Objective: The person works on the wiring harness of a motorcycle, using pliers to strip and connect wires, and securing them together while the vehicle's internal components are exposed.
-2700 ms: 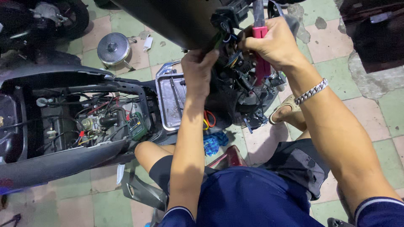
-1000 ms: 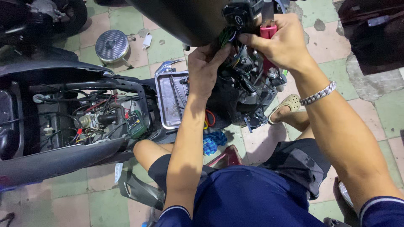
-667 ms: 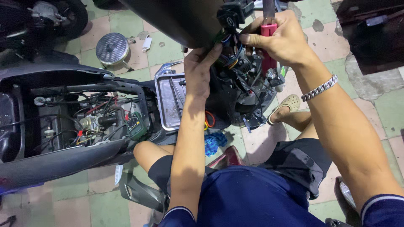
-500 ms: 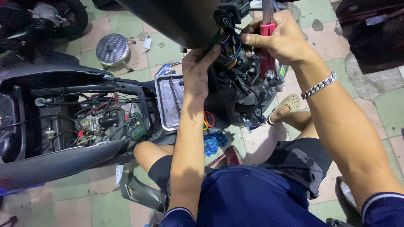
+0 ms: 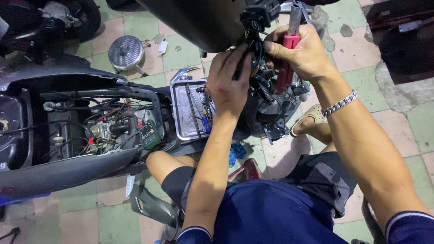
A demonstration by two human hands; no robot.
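I saw the bundle of black and coloured wires with a black plastic connector (image 5: 253, 27) at twelve o'clock in the view, hanging under the dark scooter front panel (image 5: 194, 22). My left hand (image 5: 228, 83) was closed around the lower run of those wires, fingers curled up into them. At one o'clock my right hand (image 5: 303, 52) was wrapped tight around a red-handled metal hand tool (image 5: 289, 49), its thumb pressed towards the connector; a silver chain bracelet (image 5: 339, 103) sat on that wrist. Just under the left hand, a grey rectangular metal tray (image 5: 183, 108) held thin tools. At nine o'clock lay the opened black scooter body (image 5: 68, 131), its engine, hoses and a small green circuit board (image 5: 148, 133) exposed. At eleven o'clock a round silver metal cover (image 5: 125, 50) rested on the green and pink tiled floor (image 5: 407, 117). A crumpled blue rag (image 5: 236, 152) lay near the centre, beside my bare knee, and a beige sandal (image 5: 309, 118) showed at three o'clock.
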